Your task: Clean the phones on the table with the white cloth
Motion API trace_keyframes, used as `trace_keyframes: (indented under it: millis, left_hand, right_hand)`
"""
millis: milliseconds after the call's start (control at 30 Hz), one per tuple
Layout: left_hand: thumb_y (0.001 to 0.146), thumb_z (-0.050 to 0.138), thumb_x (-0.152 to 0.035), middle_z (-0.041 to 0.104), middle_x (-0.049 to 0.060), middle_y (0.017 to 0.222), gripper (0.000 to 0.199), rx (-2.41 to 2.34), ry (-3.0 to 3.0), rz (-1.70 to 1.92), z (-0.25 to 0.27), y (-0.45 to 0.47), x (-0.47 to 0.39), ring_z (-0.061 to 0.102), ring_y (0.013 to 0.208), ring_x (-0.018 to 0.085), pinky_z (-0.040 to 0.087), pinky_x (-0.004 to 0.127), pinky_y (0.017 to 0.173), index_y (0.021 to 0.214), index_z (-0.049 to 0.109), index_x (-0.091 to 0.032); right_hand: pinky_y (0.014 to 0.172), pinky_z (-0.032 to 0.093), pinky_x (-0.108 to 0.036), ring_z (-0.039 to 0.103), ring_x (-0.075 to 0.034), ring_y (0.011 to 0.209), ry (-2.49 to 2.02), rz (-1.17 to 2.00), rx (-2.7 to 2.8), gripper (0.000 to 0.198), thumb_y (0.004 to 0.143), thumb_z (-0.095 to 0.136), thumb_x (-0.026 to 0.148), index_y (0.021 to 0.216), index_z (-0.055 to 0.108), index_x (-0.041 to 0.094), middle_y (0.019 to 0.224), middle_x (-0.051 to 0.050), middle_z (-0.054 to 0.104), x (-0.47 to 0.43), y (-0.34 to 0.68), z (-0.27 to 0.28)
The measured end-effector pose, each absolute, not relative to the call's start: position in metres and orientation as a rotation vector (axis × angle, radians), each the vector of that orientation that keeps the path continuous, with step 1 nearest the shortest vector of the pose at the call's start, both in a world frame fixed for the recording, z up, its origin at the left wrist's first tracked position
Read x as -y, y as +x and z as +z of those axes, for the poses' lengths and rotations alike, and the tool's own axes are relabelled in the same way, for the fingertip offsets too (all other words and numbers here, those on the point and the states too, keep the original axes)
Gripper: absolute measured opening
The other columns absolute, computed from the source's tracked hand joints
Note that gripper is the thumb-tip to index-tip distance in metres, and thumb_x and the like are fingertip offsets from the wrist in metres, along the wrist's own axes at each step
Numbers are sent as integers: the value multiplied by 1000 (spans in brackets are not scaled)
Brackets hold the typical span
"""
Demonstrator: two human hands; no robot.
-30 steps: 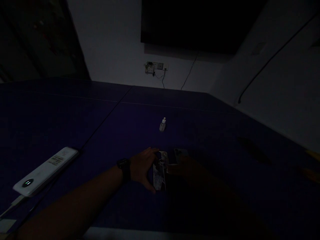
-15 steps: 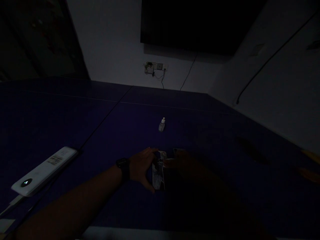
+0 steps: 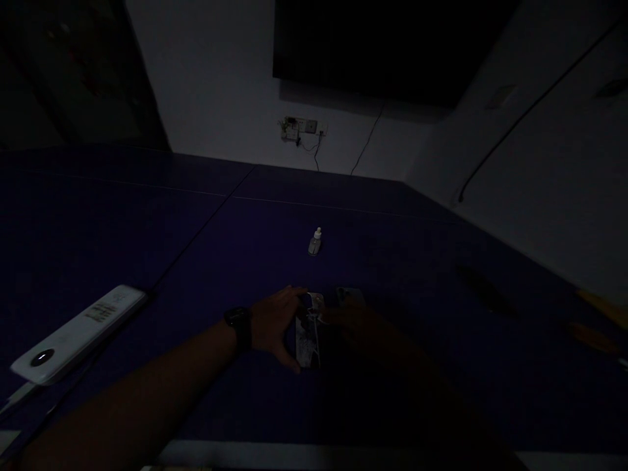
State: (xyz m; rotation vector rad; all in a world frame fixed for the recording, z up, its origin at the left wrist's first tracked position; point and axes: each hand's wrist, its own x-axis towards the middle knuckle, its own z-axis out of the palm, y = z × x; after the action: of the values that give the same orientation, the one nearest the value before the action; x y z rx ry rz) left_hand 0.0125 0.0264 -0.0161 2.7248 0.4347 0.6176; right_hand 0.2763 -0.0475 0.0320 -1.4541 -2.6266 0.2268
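A phone [image 3: 307,340] with a patterned grey back lies on the dark blue tabletop, its upper end towards the wall. My left hand [image 3: 277,324], wearing a black watch, spans its left side, thumb at the lower edge and fingers at the upper end. In deep shadow, my right hand [image 3: 350,318] reaches in from the right, its fingertips at the phone's upper part. A small pale thing shows at those fingertips, too dark to name. Partly behind this hand lies a second phone-like object [image 3: 350,294]. A small clear bottle [image 3: 314,243] with a white dropper top stands beyond both hands.
A white power bank [image 3: 81,333] with a lit display and a plugged-in cable lies at left. Orange-handled things [image 3: 596,337] and a dark long shape [image 3: 483,288] lie at right. Wall sockets [image 3: 301,127] and a large black screen [image 3: 392,52] are at the back.
The view has shifted slightly. My right fingers have moved a little over the phone's upper part, and less of the pale thing shows. My left hand keeps its place around the phone.
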Motion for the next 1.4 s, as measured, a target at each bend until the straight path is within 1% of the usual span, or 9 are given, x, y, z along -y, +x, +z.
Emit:
trace_keyframes:
  millis: [100, 167, 333, 467, 700, 933, 1167, 1333, 1400]
  left_hand:
    - [49, 78, -84, 46, 29, 147, 102, -456, 2723, 615, -15, 13, -25, 43, 140, 47, 33, 65, 117, 118, 50, -15]
    - [49, 78, -85, 46, 30, 147, 104, -463, 2722, 612, -15, 14, -25, 44, 139, 47, 34, 66, 116, 119, 49, -14]
    - [50, 78, -84, 48, 28, 147, 106, -432, 2713, 609, -14, 13, -27, 43, 140, 47, 32, 67, 117, 124, 47, -15]
    - [49, 79, -84, 47, 27, 147, 106, -453, 2712, 602, -14, 13, -27, 43, 140, 47, 32, 66, 117, 123, 48, -15]
    - [48, 76, -87, 48, 29, 146, 103, -452, 2729, 597, -15, 13, -27, 44, 140, 47, 33, 65, 117, 117, 50, -15]
    - [48, 75, -87, 48, 31, 145, 107, -468, 2739, 589, -14, 13, -26, 44, 140, 47, 32, 64, 118, 120, 49, -13]
    - [51, 75, -86, 45, 30, 149, 108, -451, 2713, 579, -14, 13, -26, 42, 141, 47, 31, 64, 117, 126, 45, -13]
    - [51, 75, -86, 46, 31, 147, 110, -446, 2708, 573, -13, 13, -27, 40, 142, 48, 31, 66, 117, 127, 46, -12]
    - [51, 76, -86, 47, 30, 147, 108, -451, 2709, 575, -13, 13, -27, 41, 141, 48, 32, 66, 116, 126, 46, -13]
  right_hand:
    - [93, 50, -39, 61, -24, 107, -1335, 182, 2669, 51, 82, 51, 2, 128, 66, 18, 124, -12, 67, 53, 266, 25]
    - [98, 49, -41, 60, -25, 114, -1326, 110, 2683, 50, 82, 52, 3, 129, 64, 16, 131, -14, 64, 54, 255, 20]
    - [100, 48, -43, 62, -26, 112, -1573, -46, 2619, 44, 90, 44, 3, 129, 63, 11, 128, -17, 65, 39, 235, 12]
    - [104, 46, -44, 60, -28, 116, -1659, -59, 2591, 44, 93, 41, 3, 133, 59, 7, 130, -20, 63, 29, 230, 16]
    - [96, 50, -38, 61, -25, 108, -1638, 140, 2610, 42, 87, 48, 4, 126, 63, 12, 120, -16, 64, 57, 240, 20]
    - [102, 46, -42, 59, -27, 114, -1743, -47, 2592, 45, 95, 38, 3, 136, 55, 8, 127, -20, 62, 29, 230, 13]
    - [97, 50, -39, 62, -24, 109, -1618, 40, 2643, 43, 93, 43, 5, 131, 60, 13, 123, -16, 65, 48, 236, 5]
    - [105, 47, -46, 57, -29, 123, -1639, -73, 2602, 49, 94, 36, 1, 141, 51, 5, 135, -23, 59, 30, 232, 7]
    - [106, 46, -46, 57, -28, 124, -1637, -83, 2599, 50, 94, 36, 0, 142, 50, 6, 134, -23, 59, 28, 231, 8]
